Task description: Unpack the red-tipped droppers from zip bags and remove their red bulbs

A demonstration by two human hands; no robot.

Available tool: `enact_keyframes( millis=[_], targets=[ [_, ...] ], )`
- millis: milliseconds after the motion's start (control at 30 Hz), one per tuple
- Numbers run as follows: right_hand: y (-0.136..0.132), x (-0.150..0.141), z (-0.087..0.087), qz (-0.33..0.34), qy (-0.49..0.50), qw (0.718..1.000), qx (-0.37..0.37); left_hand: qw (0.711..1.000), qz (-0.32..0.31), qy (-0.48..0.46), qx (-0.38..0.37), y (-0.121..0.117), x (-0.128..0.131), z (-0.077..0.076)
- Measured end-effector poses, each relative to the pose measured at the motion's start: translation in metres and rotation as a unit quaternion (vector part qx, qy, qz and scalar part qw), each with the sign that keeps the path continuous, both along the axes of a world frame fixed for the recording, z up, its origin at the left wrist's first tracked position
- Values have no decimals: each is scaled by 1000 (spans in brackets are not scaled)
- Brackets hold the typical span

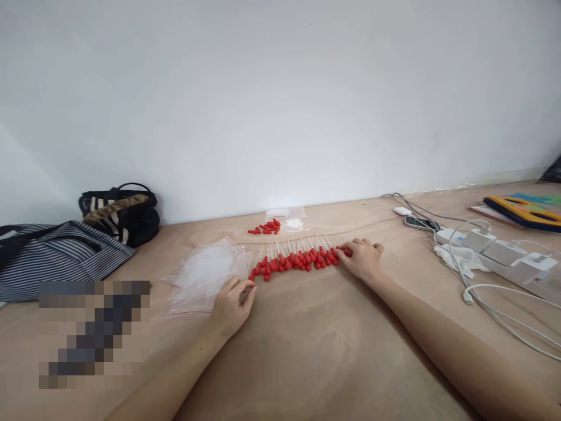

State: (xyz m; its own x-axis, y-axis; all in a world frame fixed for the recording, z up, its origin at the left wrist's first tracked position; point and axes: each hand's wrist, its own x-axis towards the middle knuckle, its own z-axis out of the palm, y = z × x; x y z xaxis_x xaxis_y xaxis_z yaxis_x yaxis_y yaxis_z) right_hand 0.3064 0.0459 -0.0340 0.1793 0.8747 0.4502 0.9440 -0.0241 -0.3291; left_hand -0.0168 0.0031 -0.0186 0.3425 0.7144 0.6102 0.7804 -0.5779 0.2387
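Observation:
A row of several clear droppers with red rubber bulbs (298, 258) lies side by side on the tan table (307, 351). My left hand (231, 305) rests at the row's left end, fingers curled and pressed together on the edge of a stack of clear zip bags (204, 275). My right hand (363, 257) lies at the row's right end, its fingertips touching the last red bulbs. A small heap of loose red bulbs (266, 227) sits behind the row, next to another clear bag (287, 217).
Two striped bags (61, 254) (120, 213) stand at the left by the wall. A power strip with white chargers and cables (495, 257) lies at the right, with a mouse (402, 211), a phone (421, 223) and a colourful board (521, 210).

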Motion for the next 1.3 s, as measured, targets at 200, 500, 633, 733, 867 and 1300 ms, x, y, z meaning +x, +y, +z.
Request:
enact_keyframes(
  millis=[200, 500, 633, 733, 867, 1300],
  targets=[
    [2, -4, -1, 35, -29, 999, -25, 1000, -1, 4, 1, 2, 0, -2],
    [-1, -9, 3, -11, 57, 998, 40, 1000, -6, 3, -5, 1, 1, -1],
    [-18, -17, 15, 34, 156, 983, 92, 998, -6, 21, 54, -2, 4, 2],
    [-37, -37, 20, 159, 153, 968, 118, 982, 12, 77, 175, -10, 14, 9],
    [-58, -67, 17, 314, 113, 935, 121, 954, -37, 159, 251, -21, 30, 16],
    [-64, -87, 4, 379, -25, 906, 187, 968, -137, 158, 141, -13, 41, -3]
  ],
)
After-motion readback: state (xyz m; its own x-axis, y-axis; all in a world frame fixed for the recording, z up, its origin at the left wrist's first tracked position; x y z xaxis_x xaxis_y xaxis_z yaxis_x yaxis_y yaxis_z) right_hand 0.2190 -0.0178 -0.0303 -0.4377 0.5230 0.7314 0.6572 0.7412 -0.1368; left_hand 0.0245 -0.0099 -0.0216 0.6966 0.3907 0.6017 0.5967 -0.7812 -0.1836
